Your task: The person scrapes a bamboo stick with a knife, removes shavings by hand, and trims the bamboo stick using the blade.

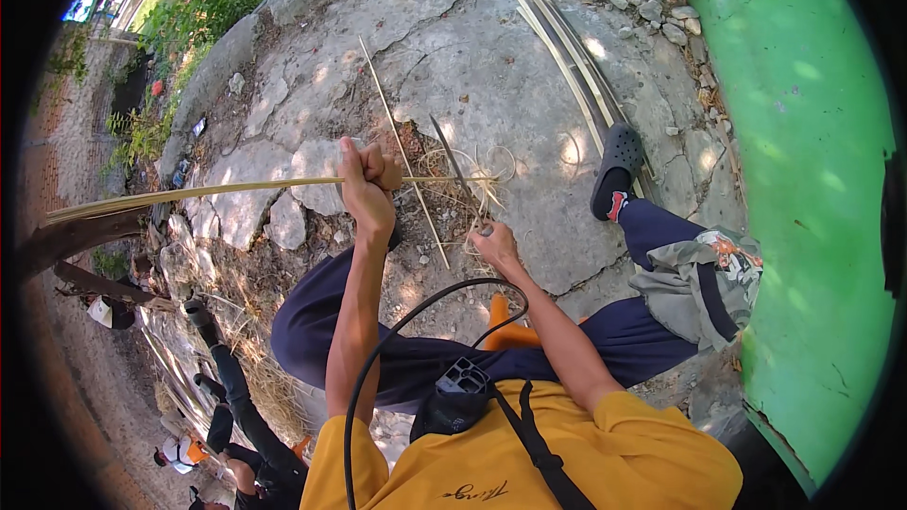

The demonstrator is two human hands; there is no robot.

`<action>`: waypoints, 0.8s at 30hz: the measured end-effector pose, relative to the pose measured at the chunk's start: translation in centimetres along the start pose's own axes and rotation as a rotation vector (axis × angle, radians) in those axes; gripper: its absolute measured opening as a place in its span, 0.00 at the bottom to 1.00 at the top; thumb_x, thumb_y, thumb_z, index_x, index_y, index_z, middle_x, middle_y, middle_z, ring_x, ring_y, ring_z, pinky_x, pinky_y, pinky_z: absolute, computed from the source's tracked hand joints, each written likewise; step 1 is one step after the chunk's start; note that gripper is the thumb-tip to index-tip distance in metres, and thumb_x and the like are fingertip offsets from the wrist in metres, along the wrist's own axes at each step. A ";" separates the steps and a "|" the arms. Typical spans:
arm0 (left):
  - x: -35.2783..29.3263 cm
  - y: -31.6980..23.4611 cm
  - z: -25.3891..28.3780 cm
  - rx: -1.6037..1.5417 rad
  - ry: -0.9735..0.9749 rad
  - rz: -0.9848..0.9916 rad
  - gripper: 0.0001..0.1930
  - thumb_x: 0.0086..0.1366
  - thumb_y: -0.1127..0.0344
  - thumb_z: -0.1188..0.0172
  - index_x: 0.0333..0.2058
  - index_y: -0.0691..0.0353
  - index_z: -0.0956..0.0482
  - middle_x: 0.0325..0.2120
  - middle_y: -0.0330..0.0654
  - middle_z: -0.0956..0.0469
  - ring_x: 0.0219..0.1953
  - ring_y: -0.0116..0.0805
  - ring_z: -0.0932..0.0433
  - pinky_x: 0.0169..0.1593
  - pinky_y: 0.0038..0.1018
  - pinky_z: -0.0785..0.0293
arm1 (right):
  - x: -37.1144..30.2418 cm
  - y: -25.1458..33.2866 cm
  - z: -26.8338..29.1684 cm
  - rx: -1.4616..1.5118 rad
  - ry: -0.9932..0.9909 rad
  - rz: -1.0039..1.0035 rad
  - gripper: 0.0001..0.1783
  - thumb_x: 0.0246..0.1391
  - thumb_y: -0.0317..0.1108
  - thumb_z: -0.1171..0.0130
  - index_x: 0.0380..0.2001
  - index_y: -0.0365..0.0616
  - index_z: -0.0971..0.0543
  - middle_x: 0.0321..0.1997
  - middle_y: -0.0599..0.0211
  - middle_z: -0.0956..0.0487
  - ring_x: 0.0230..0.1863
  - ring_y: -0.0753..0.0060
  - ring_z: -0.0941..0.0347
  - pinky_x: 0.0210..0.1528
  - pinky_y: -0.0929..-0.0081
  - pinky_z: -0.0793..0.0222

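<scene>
My left hand (368,179) is closed around a long, pale bamboo strip (217,189). The strip runs from the far left, through that fist, and a short way out on its right side. In my right hand (496,246) is a knife (448,153), its narrow dark blade slanting up and to the left. The blade lies close to the strip's right end; whether they touch I cannot tell. Thin curled shavings (493,191) hang or lie around that end. Beneath the strip, a thin stick (395,123) rests across the broken concrete.
Several long split strips (576,61) lie at the upper right, by my shoe (616,170). A green wall (803,198) stands on the right, with rubble (652,11) at its foot. A black cable (416,310) loops over my lap. Another person (248,406) is at lower left.
</scene>
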State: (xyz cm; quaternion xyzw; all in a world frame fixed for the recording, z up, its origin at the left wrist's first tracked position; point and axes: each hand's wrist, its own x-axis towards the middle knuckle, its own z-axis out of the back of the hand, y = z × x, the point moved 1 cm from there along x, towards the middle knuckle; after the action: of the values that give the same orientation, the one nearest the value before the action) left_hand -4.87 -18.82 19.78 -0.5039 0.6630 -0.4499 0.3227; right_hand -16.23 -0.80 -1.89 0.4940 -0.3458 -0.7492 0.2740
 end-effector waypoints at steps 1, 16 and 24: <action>0.2 0.8 -1.3 0.001 0.042 0.008 0.30 0.79 0.42 0.69 0.17 0.51 0.53 0.12 0.29 0.59 0.16 0.24 0.63 0.22 0.30 0.62 | 1.6 -3.3 1.5 -0.055 -0.054 -0.063 0.19 0.42 0.43 0.37 0.29 0.35 0.19 0.23 0.54 0.18 0.26 0.58 0.21 0.35 0.63 0.27; 0.2 1.4 -1.5 0.065 0.055 0.025 0.30 0.78 0.42 0.69 0.17 0.51 0.53 0.12 0.29 0.59 0.16 0.24 0.62 0.22 0.30 0.63 | 2.6 -4.1 1.5 -0.038 -0.135 0.058 0.18 0.43 0.41 0.36 0.26 0.33 0.20 0.23 0.52 0.19 0.28 0.56 0.21 0.35 0.60 0.29; 0.5 1.4 -1.7 0.054 0.069 0.020 0.30 0.79 0.42 0.68 0.17 0.51 0.53 0.13 0.29 0.58 0.16 0.24 0.61 0.21 0.30 0.62 | 1.9 -3.5 -0.8 0.138 -0.118 -0.231 0.18 0.44 0.42 0.36 0.29 0.35 0.20 0.21 0.56 0.21 0.27 0.60 0.21 0.34 0.59 0.28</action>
State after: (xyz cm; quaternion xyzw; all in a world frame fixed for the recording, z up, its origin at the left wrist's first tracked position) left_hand -7.04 -18.74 19.11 -0.4726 0.6664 -0.4814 0.3177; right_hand -16.47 -0.26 -5.94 0.5032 -0.3527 -0.7780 0.1307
